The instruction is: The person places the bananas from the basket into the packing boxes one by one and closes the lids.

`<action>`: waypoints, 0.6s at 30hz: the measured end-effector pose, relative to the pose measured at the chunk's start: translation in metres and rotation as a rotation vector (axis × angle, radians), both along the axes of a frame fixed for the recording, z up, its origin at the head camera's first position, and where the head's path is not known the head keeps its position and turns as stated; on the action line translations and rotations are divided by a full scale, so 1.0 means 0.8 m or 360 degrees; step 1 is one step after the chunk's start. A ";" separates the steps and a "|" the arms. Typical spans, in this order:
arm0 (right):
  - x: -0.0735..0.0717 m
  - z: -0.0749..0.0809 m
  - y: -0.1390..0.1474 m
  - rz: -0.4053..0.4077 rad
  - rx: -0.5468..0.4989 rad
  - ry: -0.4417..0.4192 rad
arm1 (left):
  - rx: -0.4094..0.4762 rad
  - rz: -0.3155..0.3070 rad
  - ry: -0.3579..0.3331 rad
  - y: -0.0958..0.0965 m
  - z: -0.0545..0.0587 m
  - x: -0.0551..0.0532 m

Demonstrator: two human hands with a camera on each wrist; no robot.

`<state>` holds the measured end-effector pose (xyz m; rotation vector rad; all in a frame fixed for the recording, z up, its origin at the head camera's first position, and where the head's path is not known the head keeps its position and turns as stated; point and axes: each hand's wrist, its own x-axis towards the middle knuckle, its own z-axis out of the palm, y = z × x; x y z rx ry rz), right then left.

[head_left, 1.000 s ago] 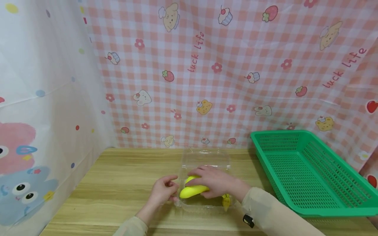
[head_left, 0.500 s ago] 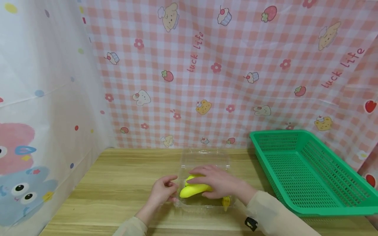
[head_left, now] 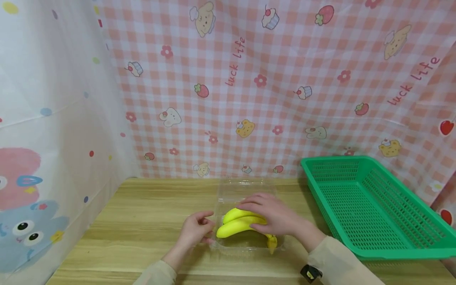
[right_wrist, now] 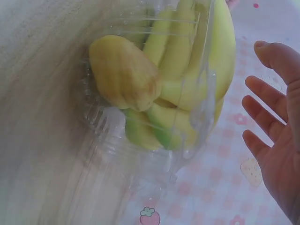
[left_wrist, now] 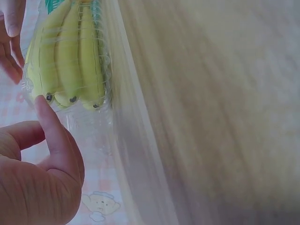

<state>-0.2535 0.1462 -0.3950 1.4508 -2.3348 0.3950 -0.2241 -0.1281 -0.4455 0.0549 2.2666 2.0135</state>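
A bunch of yellow bananas [head_left: 235, 228] lies in a clear plastic clamshell container [head_left: 246, 249], whose lid [head_left: 246, 192] is folded back. In the right wrist view, the blunt stem end [right_wrist: 123, 72] of the bunch points toward the camera, with green patches below it. My right hand [head_left: 272, 213] is over the bunch in the head view; the right wrist view has its fingers [right_wrist: 265, 117] spread and apart from the fruit. At the container's left side is my left hand [head_left: 195, 230], fingers loosely bent; whether it touches the plastic is unclear. Dark banana tips [left_wrist: 72, 99] show nearby in the left wrist view.
A green perforated basket [head_left: 370, 213] stands on the right of the wooden table [head_left: 153, 213]. Pink checked cloth [head_left: 221, 107] hangs behind the table, and a white printed cloth [head_left: 71, 130] covers the left side.
My right hand has slid right and a little upward off the bananas, uncovering more of the bunch. The left hand has stayed at the container's left side.
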 end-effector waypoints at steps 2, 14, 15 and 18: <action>0.001 0.000 0.004 -0.0029 -0.0029 -0.0017 | -0.0016 0.0007 0.0003 0.000 0.000 0.000; 0.002 -0.007 0.023 -0.0110 -0.0408 -0.0102 | -0.0126 0.0085 0.0102 -0.007 0.006 -0.007; 0.002 -0.008 0.024 -0.0129 -0.0443 -0.0117 | -0.0132 0.0104 0.0111 -0.008 0.008 -0.008; 0.001 -0.011 0.029 -0.0163 -0.0558 -0.0155 | -0.0140 0.0154 0.0137 -0.009 0.016 -0.011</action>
